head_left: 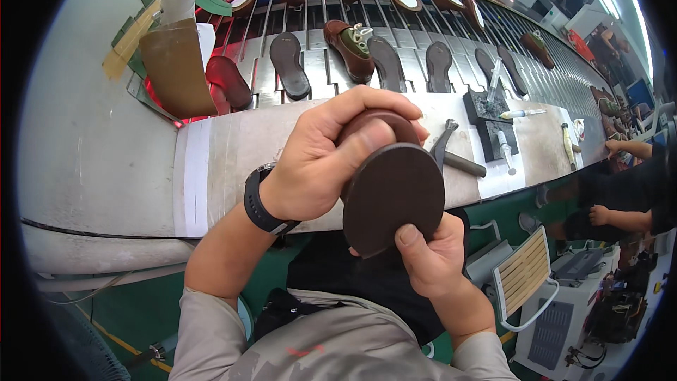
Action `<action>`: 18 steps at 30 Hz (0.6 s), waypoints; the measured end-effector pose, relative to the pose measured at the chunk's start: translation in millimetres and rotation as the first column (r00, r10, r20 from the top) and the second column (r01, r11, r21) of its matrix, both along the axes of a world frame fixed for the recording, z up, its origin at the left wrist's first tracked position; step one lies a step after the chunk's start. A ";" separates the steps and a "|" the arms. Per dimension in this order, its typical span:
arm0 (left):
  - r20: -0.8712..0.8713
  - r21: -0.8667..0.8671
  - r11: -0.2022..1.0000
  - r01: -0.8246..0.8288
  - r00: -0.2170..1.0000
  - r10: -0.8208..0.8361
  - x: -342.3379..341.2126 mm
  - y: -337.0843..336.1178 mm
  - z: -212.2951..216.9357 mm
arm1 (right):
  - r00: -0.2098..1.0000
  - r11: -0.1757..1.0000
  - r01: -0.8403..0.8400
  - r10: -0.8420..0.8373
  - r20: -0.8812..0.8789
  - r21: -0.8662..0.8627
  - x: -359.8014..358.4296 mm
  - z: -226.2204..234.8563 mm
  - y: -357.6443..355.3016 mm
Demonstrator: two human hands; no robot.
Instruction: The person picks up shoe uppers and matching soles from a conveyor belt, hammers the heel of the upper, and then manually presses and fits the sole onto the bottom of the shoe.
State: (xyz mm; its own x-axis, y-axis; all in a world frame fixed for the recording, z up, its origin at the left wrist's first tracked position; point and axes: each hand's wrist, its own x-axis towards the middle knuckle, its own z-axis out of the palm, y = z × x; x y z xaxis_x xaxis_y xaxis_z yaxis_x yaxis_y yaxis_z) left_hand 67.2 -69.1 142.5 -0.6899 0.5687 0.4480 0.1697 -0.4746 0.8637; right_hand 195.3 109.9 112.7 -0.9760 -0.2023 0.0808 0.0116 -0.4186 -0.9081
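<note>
My left hand (310, 162), with a black band on its wrist, is closed around a reddish-brown shoe (386, 121), fingers over the top and thumb pressing on its near side. Most of the shoe is hidden. In front of it, close to the camera, a dark brown shoe sole (391, 201) shows its broad rounded end. My right hand (438, 257) grips the sole's lower edge, thumb on the face turned to me and the other fingers behind. The sole lies against or just before the shoe; whether the two touch all along I cannot tell.
A hammer (462, 162) lies on the pale bench (240, 169), beside a black block (486, 109) with syringes. Beyond runs a metal conveyor (264, 85) carrying loose soles (288, 63) and brown shoes (350, 49). A brown board (176, 70) stands left; a co-worker's arm (631, 148) shows at right.
</note>
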 end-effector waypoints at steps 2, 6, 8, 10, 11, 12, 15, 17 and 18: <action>-0.027 0.002 1.000 -0.008 1.000 0.008 2.0 0.2 -0.4 | 1.000 1.000 -0.003 0.003 -0.019 -0.021 -2.7 -2.3 -0.7; 0.055 0.016 0.999 -0.042 0.998 0.041 15.5 -2.0 5.8 | 0.998 0.993 0.046 -0.040 -0.051 0.105 0.8 4.0 -3.1; 0.027 -0.021 1.000 -0.020 0.999 0.020 17.5 -5.9 7.0 | 0.997 0.987 0.059 -0.050 -0.061 0.151 4.0 5.6 -4.6; -0.056 -0.020 1.000 0.010 0.998 -0.012 13.6 -6.4 3.0 | 0.995 0.980 0.101 -0.096 -0.038 0.174 7.3 4.7 -5.5; -0.098 -0.023 0.999 0.025 0.995 -0.027 12.9 -6.1 2.2 | 0.993 0.976 0.114 -0.110 -0.030 0.184 7.5 4.5 -5.7; -0.139 -0.026 0.999 0.037 0.989 -0.041 12.2 -6.2 1.5 | 0.989 0.975 0.130 -0.115 -0.091 0.179 6.1 3.6 -6.1; -0.210 -0.019 0.999 0.044 0.977 -0.047 12.2 -5.7 2.9 | 0.981 0.978 0.149 -0.128 -0.146 0.145 5.3 2.9 -8.8; -0.243 -0.046 0.998 0.042 0.969 -0.052 11.6 -6.4 3.6 | 0.980 0.981 0.155 -0.138 -0.141 0.117 8.1 2.0 -8.2; -0.254 -0.055 0.998 0.041 0.966 -0.054 11.5 -6.4 3.6 | 0.988 0.982 0.145 -0.136 -0.079 0.121 10.8 1.4 -6.1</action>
